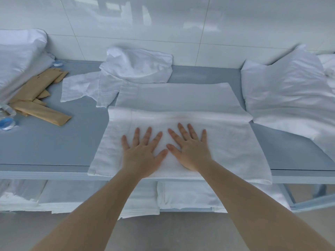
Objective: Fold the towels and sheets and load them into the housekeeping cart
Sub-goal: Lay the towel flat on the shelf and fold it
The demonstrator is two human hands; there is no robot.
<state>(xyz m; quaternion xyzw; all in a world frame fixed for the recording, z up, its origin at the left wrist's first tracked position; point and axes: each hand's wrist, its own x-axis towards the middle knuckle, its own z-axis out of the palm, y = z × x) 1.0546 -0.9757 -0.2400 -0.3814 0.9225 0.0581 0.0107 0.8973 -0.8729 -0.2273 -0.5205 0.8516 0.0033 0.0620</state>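
Note:
A white towel [226, 142] lies partly folded on the grey-blue top shelf of the cart [45, 151], its near edge hanging slightly over the front. My left hand [141, 153] and my right hand [188, 149] press flat on it side by side, fingers spread, holding nothing. Behind it a crumpled white cloth [137, 66] and a thin white cloth [79, 89] lie loose. A rumpled white sheet [290, 93] is heaped at the right. Folded white linens [184, 196] sit on the lower shelf.
Several tan paper packets [36, 98] lie at the left, beside a white pillow [16, 58] and clear plastic bottles with blue caps [6, 122]. A white tiled wall [181, 24] stands right behind the cart. Grey floor shows below.

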